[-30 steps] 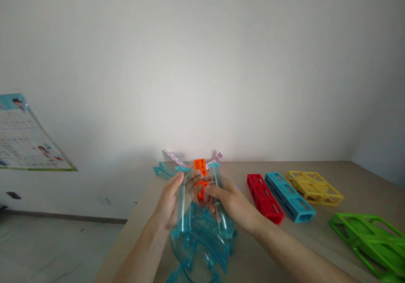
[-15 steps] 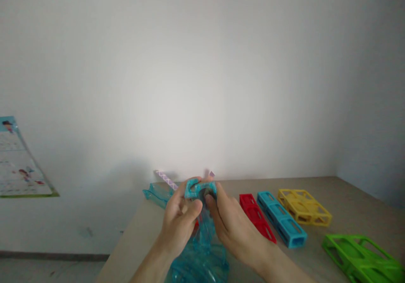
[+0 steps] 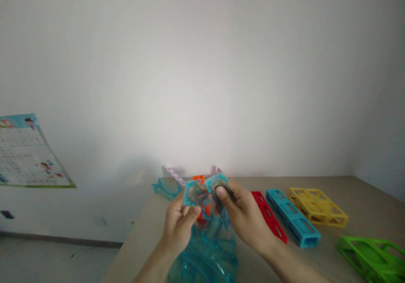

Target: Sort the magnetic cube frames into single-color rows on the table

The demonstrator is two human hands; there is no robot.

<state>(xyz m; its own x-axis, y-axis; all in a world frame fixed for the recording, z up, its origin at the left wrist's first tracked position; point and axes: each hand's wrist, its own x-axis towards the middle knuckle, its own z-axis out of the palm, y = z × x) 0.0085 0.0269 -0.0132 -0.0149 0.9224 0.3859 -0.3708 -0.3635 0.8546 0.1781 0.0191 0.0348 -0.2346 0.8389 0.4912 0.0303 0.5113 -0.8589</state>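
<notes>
Over the table, my left hand (image 3: 179,224) pinches a glittery teal square piece with a round opening (image 3: 189,195). Close beside it, my right hand (image 3: 248,215) grips a second glittery teal square piece (image 3: 218,178), its thumb on a dark grey curved part. The two pieces are near each other; whether their edges touch, I cannot tell. Beneath the hands lies a pile of clear teal plastic parts (image 3: 205,259). Some orange pieces (image 3: 198,178) show behind and between the hands, partly hidden.
Right of my hands lie a red frame (image 3: 272,219), a blue frame (image 3: 294,217), a yellow frame (image 3: 318,205) and a green frame (image 3: 375,255). A patterned lilac strip (image 3: 174,175) and a clear teal part (image 3: 166,188) sit at the back left. A wall (image 3: 202,84) stands behind the table.
The teal pieces, earlier close together and edge-on, are now turned with their round openings facing me. My right hand has tilted. The view has shifted, so the table things sit slightly further right.
</notes>
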